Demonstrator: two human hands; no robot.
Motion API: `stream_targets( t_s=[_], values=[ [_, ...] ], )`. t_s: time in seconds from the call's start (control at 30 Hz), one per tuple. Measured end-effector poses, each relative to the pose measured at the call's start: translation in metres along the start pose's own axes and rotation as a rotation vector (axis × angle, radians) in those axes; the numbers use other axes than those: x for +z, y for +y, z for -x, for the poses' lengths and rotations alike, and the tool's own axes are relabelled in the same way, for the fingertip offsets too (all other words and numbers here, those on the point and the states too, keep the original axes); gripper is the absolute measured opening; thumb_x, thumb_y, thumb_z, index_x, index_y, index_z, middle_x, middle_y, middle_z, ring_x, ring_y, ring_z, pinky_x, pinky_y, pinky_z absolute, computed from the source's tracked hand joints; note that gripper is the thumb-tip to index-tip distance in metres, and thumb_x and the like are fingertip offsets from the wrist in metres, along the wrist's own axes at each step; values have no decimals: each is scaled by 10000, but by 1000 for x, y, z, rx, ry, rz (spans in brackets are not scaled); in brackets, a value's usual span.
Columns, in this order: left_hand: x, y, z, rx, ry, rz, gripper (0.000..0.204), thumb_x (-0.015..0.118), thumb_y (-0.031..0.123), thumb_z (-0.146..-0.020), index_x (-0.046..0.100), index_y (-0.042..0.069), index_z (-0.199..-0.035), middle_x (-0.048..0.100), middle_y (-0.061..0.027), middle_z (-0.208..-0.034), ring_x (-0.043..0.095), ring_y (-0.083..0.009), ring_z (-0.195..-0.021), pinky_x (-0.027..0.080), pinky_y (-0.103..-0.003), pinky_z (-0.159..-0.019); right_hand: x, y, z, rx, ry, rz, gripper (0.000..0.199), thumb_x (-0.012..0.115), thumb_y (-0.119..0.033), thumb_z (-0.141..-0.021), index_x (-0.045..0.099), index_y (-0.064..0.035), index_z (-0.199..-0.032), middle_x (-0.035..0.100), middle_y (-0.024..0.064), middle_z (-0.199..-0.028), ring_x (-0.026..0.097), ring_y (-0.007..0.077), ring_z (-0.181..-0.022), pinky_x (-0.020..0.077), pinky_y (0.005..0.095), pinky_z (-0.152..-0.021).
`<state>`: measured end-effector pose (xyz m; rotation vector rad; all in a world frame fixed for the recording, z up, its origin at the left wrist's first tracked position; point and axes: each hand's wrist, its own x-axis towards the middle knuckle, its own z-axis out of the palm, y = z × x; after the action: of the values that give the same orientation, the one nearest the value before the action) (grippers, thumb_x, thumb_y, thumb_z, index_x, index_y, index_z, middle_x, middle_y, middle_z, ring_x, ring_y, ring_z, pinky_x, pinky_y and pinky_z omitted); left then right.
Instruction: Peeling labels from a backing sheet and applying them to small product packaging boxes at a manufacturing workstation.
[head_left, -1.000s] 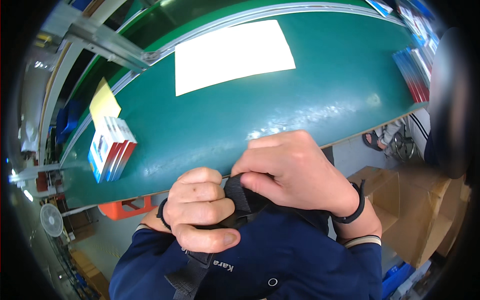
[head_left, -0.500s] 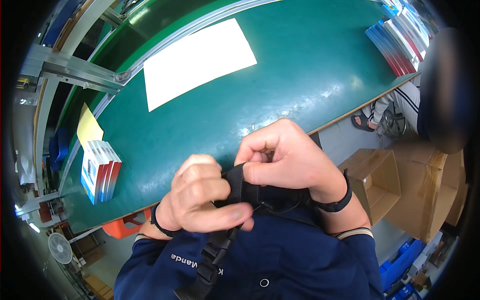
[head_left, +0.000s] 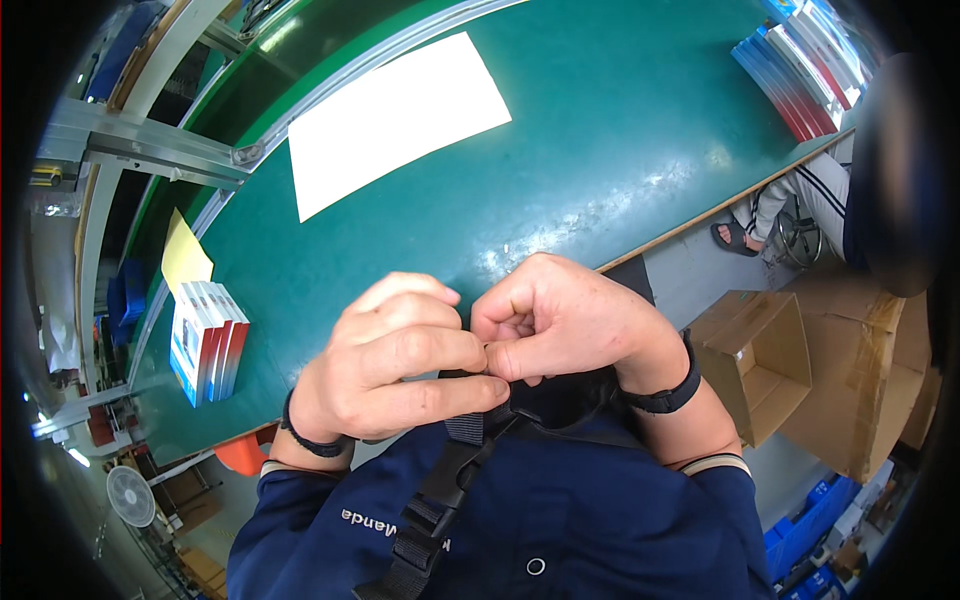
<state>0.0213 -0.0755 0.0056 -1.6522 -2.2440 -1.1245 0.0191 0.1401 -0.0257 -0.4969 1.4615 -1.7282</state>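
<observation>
In the head view, the work in hand appeared to be handling or adjusting a black ribbed webbing strap (head_left: 464, 428) in front of the wearer's chest. It emerged below the fingers and ran down to a black plastic side-release buckle (head_left: 446, 480), which hung over a navy-blue cloth shirt (head_left: 570, 490). The right hand (head_left: 570, 322) had its thumb pressed toward a bent forefinger, apparently clamped on the strap, though the pinched part was mostly covered. The left hand (head_left: 405, 355) had its fingers bent across the strap, with the tips meeting the right thumb; whether they gripped it or only lay against it, I could not tell. In my judgement, the next move called for a steady right pinch while the left fingers found a firm hold on the webbing. Both hands were near the edge of a smooth green table (head_left: 600, 150), on which a blank white rectangular sheet (head_left: 400, 125) lay well apart from them.

Against the frame half a second earlier, the left fingers had straightened and closed in on the right thumb, covering the strap loop that had shown between the hands. More of the webbing above the buckle was exposed, while the sheet lay practically unchanged.
</observation>
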Motion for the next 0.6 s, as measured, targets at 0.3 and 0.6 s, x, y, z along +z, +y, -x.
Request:
stream_targets(
  t_s=[0.3,0.6],
  values=[
    [19,7,14,-175,340,9,226,753,-25,-659,763,52,-872,550,-32,-687,578,-178,-601,521,-305,-570,-5,20,45,-277,-80,4,237,648,-204,-941,694,-4,-1061,705,95,-867,685,187,-766,534,304,-683],
    [27,13,18,-367,253,92,148,770,-51,-727,735,42,-837,575,-25,-700,586,-158,-620,549,-323,-637,25,20,71,-426,181,502,111,719,-112,-840,729,-29,-914,691,86,-812,636,237,-698,500,341,-650]
  ],
)
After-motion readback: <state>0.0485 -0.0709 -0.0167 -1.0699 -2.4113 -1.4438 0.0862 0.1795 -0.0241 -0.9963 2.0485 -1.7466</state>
